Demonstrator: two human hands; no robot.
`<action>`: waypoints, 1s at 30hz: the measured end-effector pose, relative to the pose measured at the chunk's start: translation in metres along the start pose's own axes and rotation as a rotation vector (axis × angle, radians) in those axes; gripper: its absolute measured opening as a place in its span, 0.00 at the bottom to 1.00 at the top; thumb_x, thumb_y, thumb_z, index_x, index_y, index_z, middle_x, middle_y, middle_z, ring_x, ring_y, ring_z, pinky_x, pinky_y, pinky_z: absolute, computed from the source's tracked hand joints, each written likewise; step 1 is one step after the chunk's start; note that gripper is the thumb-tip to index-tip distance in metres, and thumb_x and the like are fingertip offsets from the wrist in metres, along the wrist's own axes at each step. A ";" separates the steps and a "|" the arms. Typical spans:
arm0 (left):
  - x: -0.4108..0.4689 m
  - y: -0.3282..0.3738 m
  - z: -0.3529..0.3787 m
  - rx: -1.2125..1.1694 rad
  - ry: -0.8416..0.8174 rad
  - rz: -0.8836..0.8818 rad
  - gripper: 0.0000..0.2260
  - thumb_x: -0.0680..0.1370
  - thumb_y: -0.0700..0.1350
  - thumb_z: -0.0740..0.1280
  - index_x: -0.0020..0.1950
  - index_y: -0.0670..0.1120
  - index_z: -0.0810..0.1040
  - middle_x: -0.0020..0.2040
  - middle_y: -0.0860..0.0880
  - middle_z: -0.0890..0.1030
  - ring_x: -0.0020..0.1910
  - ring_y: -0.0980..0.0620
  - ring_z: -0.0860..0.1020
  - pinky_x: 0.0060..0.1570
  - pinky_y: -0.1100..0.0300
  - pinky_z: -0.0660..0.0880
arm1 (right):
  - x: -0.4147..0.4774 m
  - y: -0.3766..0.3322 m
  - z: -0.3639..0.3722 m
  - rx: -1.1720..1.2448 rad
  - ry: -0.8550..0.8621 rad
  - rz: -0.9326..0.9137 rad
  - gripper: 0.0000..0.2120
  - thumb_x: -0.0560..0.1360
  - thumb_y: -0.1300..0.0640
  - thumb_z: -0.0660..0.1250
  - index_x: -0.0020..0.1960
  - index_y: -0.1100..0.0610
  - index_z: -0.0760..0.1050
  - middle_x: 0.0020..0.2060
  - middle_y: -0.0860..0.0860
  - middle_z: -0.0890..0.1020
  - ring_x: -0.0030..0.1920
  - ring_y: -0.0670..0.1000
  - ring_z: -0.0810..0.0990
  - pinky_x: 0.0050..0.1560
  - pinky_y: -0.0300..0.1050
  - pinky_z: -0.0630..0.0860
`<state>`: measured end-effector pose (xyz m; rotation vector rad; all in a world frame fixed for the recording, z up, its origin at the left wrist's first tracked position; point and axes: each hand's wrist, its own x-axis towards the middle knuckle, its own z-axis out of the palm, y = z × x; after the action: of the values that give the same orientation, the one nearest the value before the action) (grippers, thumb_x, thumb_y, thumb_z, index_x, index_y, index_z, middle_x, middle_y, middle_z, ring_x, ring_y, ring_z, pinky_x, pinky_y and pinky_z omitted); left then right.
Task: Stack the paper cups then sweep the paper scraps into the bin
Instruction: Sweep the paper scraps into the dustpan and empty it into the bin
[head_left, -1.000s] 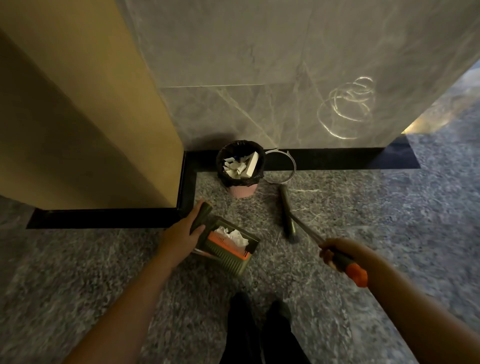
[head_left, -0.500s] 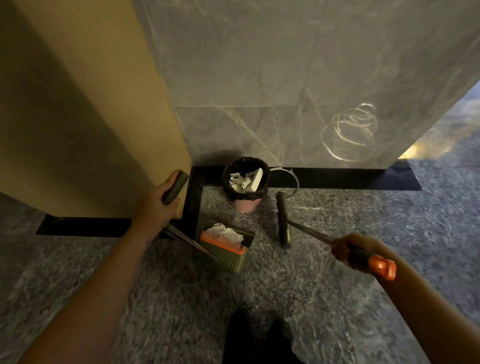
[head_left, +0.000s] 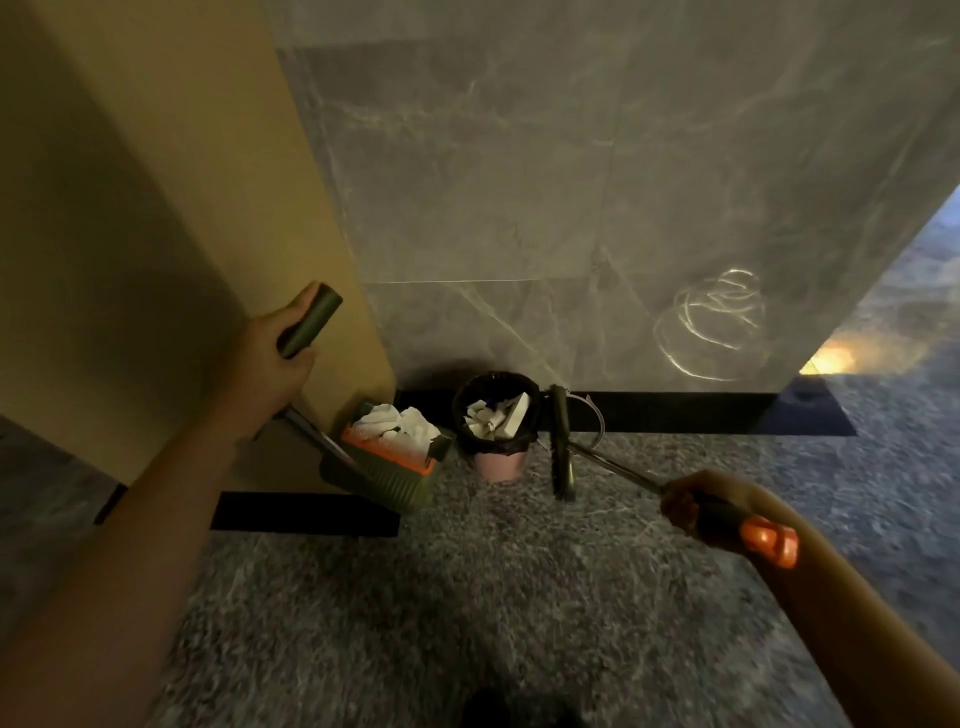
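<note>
A small pink bin (head_left: 500, 464) with a black liner stands on the floor against the marble wall, with white paper scraps (head_left: 492, 418) inside. Just left of it hangs a green and orange dustpan (head_left: 388, 472), lifted off the floor and loaded with white paper scraps (head_left: 402, 423). My left hand (head_left: 275, 358) grips the dustpan's green handle top, raised near the yellow wall. My right hand (head_left: 698, 506) grips the broom's handle with the orange end. The broom head (head_left: 561, 444) stands upright just right of the bin.
A yellow wall (head_left: 156, 208) juts out on the left and a grey marble wall (head_left: 597, 182) runs behind the bin, with a black skirting strip (head_left: 675, 418) at its foot. A thin white ring (head_left: 597, 421) lies behind the broom head. Speckled grey floor (head_left: 493, 597) spreads in front.
My left hand has raised the dustpan off the floor and brought it next to the bin. The broom head has shifted toward the wall, beside the bin.
</note>
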<state>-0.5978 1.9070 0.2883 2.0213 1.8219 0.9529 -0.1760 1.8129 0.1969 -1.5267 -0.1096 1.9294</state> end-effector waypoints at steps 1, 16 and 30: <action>-0.002 0.002 -0.005 0.018 0.035 -0.015 0.28 0.75 0.36 0.68 0.73 0.53 0.66 0.52 0.44 0.79 0.37 0.44 0.76 0.34 0.61 0.70 | 0.000 -0.002 0.000 -0.021 0.007 0.009 0.14 0.80 0.65 0.52 0.35 0.62 0.66 0.28 0.52 0.69 0.16 0.44 0.69 0.17 0.31 0.66; 0.015 0.062 0.005 0.078 0.067 0.092 0.29 0.75 0.40 0.67 0.72 0.60 0.65 0.51 0.40 0.82 0.44 0.38 0.79 0.45 0.46 0.78 | -0.001 -0.019 0.000 -0.760 0.075 -0.147 0.31 0.73 0.73 0.61 0.72 0.54 0.61 0.44 0.60 0.74 0.32 0.51 0.73 0.21 0.38 0.73; 0.102 0.052 0.028 0.289 -0.019 0.445 0.29 0.75 0.41 0.69 0.72 0.57 0.64 0.46 0.39 0.82 0.44 0.37 0.80 0.42 0.55 0.72 | 0.029 -0.006 0.051 -0.748 0.067 -0.205 0.32 0.73 0.72 0.61 0.73 0.55 0.59 0.42 0.58 0.73 0.29 0.49 0.73 0.23 0.38 0.71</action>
<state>-0.5399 2.0020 0.3277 2.6787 1.6047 0.8013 -0.2218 1.8499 0.1909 -1.9383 -1.0103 1.7492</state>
